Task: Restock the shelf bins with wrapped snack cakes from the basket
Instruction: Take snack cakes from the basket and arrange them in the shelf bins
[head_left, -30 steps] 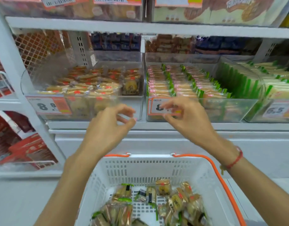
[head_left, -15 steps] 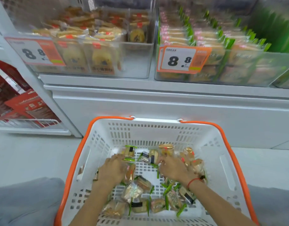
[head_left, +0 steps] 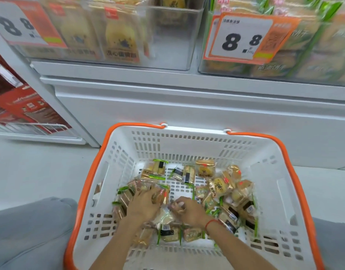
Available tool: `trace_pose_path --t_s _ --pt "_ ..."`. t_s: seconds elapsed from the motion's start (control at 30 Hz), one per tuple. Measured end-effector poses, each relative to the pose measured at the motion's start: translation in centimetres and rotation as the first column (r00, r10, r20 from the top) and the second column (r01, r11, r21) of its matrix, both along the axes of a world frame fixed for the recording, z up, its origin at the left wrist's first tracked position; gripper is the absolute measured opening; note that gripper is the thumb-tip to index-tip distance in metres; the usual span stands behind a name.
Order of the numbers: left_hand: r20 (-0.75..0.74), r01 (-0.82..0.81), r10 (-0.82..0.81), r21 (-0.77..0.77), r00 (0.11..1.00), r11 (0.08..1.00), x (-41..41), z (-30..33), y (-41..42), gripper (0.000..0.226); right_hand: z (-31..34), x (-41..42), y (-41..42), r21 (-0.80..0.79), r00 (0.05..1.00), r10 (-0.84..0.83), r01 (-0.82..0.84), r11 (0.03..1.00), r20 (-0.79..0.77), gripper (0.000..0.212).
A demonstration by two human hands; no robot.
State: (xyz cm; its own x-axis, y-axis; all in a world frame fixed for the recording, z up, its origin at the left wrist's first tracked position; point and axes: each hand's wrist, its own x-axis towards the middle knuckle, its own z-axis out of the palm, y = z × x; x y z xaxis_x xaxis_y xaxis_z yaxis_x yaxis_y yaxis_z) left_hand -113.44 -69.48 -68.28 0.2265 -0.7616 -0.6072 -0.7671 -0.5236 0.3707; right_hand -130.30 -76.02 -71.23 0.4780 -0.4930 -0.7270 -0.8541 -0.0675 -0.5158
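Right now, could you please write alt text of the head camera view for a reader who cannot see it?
Both hands reach into a white basket with an orange rim: the left hand rests on wrapped snack cakes, the right hand curls round one. Above, clear shelf bins of cakes carry 8.8 price tags.

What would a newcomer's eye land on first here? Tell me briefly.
First, the white basket with its orange rim, low in the centre, where the left hand and the right hand dig into a heap of wrapped snack cakes. Next, the orange price tag reading 8.8, on the clear shelf bin at upper right.
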Motion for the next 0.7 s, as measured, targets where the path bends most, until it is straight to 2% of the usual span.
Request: trace_pose_path --t_s 0.07,0.1,0.27,0.37,0.47,0.53,0.6,0.7 --pt "-0.119 -0.095 0.089 -0.044 0.989 0.995 0.1 0.5 -0.9 0.041 2.5 -0.6 -1.9 0.151 0.997 -0.067 0.062 0.987 0.028 0.031" --pt "-0.171 -0.138 0.123 -0.074 0.977 0.988 0.0 1.1 -1.3 0.037 4.1 -0.9 -2.9 0.196 0.997 -0.072 0.065 0.978 0.029 0.034" --pt "-0.472 -0.29 0.193 -0.141 0.86 0.947 -2.3 6.4 -3.8 0.036 13.4 -2.5 -7.8 0.267 0.991 -0.019 -0.017 0.964 0.132 0.039" --pt "-0.603 -0.364 0.153 -0.246 0.783 0.898 -3.7 10.9 -5.4 0.015 19.5 -3.6 -10.1 0.159 0.986 0.081 -0.104 0.982 0.146 0.033" --pt "-0.67 -0.432 0.081 -0.376 0.738 0.82 -5.3 15.6 -6.6 0.01 24.6 -5.1 -11.1 0.017 0.97 0.064 -0.07 0.997 0.233 0.026" --pt "-0.706 -0.506 0.05 -0.454 0.706 0.733 -5.8 18.4 -6.9 0.008 27.3 -6.1 -11.0 -0.091 0.941 -0.003 0.035 0.995 0.337 0.029" --pt "-0.737 -0.575 0.023 -0.507 0.676 0.642 -6.2 21.2 -7.5 0.008 29.8 -6.8 -10.4 -0.144 0.87 -0.081 0.171 0.975 0.486 0.03" --pt "-0.741 -0.606 -0.054 -0.586 0.67 0.538 -7.1 25.1 -8.5 0.008 32.6 -7.9 -9.5 -0.226 0.763 -0.093 0.302 0.926 0.639 0.025"
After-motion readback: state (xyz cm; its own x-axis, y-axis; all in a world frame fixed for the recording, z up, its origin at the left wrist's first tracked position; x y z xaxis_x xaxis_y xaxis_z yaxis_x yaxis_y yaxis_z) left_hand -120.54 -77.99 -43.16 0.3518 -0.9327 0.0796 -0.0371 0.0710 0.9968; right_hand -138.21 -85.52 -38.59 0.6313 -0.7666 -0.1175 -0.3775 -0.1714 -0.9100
